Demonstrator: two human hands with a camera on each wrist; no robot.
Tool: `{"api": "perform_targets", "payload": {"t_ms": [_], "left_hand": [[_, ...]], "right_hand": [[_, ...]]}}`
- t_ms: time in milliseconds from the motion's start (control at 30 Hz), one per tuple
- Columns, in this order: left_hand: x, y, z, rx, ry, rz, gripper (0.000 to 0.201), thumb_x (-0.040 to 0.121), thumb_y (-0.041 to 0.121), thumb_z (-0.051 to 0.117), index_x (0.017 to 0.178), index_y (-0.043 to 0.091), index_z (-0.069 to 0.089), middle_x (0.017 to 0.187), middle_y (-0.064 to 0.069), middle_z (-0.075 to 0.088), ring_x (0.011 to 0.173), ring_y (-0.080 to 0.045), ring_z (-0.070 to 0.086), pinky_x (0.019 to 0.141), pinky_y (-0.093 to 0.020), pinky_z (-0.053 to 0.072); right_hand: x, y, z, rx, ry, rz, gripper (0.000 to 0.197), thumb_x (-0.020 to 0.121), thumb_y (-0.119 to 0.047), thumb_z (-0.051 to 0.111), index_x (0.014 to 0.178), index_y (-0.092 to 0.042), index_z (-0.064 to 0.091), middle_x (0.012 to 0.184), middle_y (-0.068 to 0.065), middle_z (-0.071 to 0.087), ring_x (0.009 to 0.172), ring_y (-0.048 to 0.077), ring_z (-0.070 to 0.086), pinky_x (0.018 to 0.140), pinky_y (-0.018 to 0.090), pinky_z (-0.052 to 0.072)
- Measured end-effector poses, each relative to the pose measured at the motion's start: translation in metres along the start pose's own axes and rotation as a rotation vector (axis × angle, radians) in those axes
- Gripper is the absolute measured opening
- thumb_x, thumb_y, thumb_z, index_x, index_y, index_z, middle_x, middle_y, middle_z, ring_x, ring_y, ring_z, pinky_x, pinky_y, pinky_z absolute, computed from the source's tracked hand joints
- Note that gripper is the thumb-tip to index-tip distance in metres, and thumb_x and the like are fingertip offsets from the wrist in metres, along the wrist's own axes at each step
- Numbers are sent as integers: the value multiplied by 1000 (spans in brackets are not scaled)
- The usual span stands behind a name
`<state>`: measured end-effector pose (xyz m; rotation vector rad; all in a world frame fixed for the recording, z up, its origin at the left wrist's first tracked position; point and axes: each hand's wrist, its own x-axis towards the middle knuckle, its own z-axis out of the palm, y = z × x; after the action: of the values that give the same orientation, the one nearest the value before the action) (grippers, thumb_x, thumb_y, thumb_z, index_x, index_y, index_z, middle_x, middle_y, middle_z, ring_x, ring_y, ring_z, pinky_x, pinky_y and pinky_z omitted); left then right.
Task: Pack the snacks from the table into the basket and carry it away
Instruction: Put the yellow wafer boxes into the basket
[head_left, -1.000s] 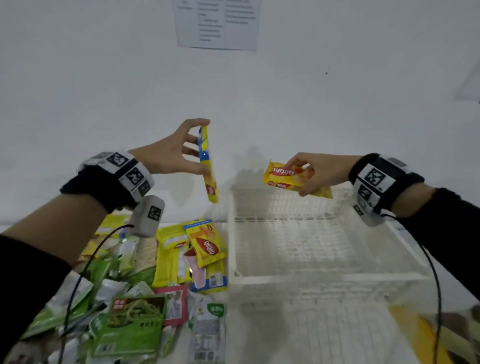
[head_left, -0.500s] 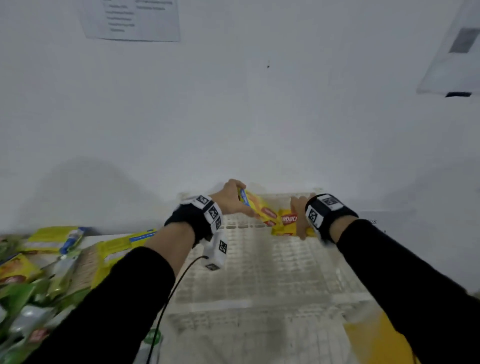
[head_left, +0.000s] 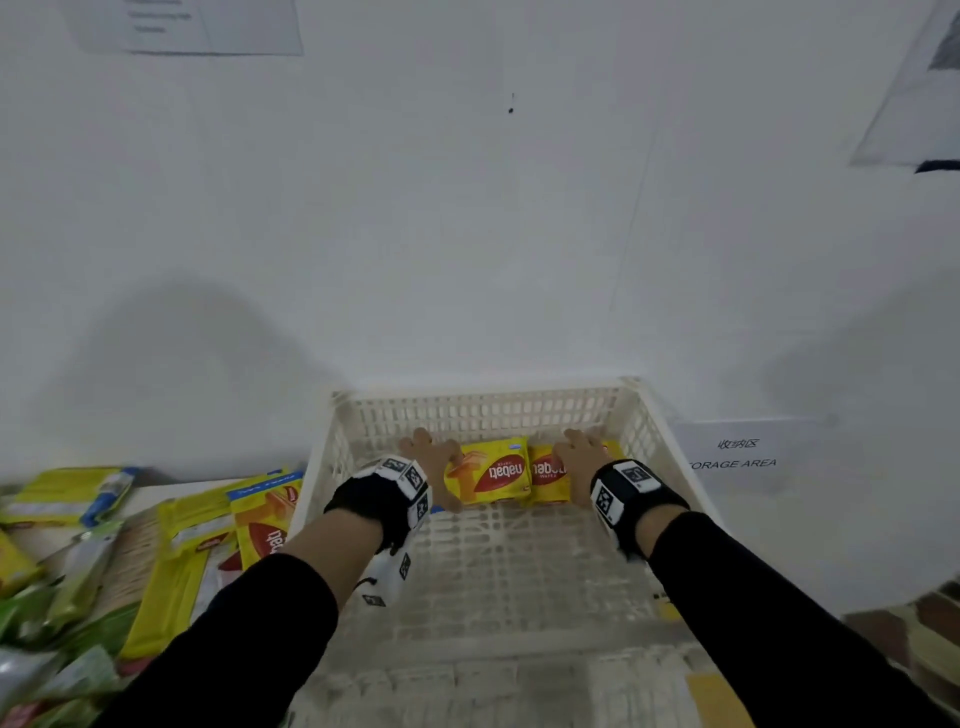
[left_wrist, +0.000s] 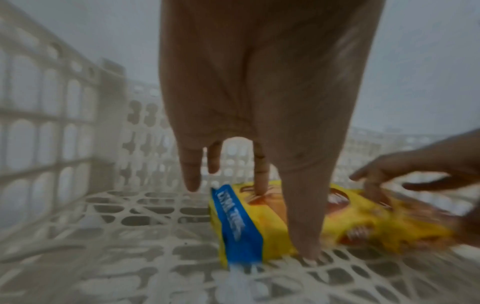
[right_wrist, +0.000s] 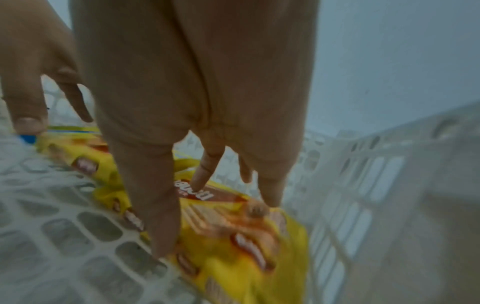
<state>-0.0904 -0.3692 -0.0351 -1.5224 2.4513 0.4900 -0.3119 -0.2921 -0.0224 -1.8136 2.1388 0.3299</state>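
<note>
Lying flat on the basket floor at the far wall: two yellow wafer packets, side by side, edges touching. Left yellow wafer packet with blue end strip (head_left: 491, 475), right yellow wafer packet (head_left: 548, 475). Left hand (head_left: 434, 457) has fingers spread and straight, tips on the left packet, no grip. Right hand (head_left: 579, 457) likewise splayed, fingertips resting on the right packet, which sits close to the right wall. White plastic lattice basket (head_left: 483, 410): the near floor is bare mesh. Loose yellow and green snack packets (head_left: 197, 540) crowd the table just left of the basket's rim.
</note>
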Motion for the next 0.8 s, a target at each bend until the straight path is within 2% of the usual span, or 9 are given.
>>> {"api": "perform_targets", "payload": {"t_ms": [33,133,200,267,367,500,700,800], "left_hand": [[-1,3,4,40,38,3,74,69,51,77,131,29,42,135,-9,28,124,-35,35,99,-44,40],[0,13,9,69,63,125,70,73,48,76,131,29,44,135,-7,27,124,-31,32,97,-46,40],[2,16,10,60,41,179,67,75,41,76,134,34,45,139,-4,29,127,-29,30,102,-48,38],[4,17,13,55,34,189,62,79,34,73,135,36,46,141,-3,31,127,-29,31,104,-45,36],[6,13,16,22,33,202,59,83,30,71,137,34,47,144,-5,31,129,-31,30,108,-44,32],[8,9,17,11,47,196,59,87,29,66,141,31,42,149,-6,27,134,-32,26,112,-46,25],[7,6,26,-44,91,224,57,90,24,63,142,27,42,154,-6,23,142,-27,21,116,-40,13],[6,4,26,-54,71,230,57,92,26,61,144,29,39,157,-5,18,144,-26,17,118,-42,10]], "right_hand": [[2,4,6,11,15,1,62,80,-4,63,134,-22,39,154,11,15,139,38,21,107,43,36],[3,13,17,34,-7,5,72,75,-18,73,136,-31,38,146,9,22,134,38,24,104,44,38],[2,17,21,38,-4,20,70,76,-20,71,136,-37,38,143,7,25,133,36,25,103,46,40],[2,20,25,50,46,19,63,83,-13,62,135,-39,39,143,6,26,132,35,27,103,47,39],[2,24,26,92,106,10,58,86,-3,53,132,-37,43,143,7,29,130,34,29,101,46,40],[8,26,28,150,142,12,55,87,4,50,131,-29,46,146,12,27,132,36,28,102,41,39],[12,19,30,177,189,16,55,86,6,50,129,-27,47,142,14,29,130,37,30,105,37,35],[11,18,29,172,192,16,54,86,3,52,130,-28,47,143,13,30,131,36,30,105,37,34]]}}
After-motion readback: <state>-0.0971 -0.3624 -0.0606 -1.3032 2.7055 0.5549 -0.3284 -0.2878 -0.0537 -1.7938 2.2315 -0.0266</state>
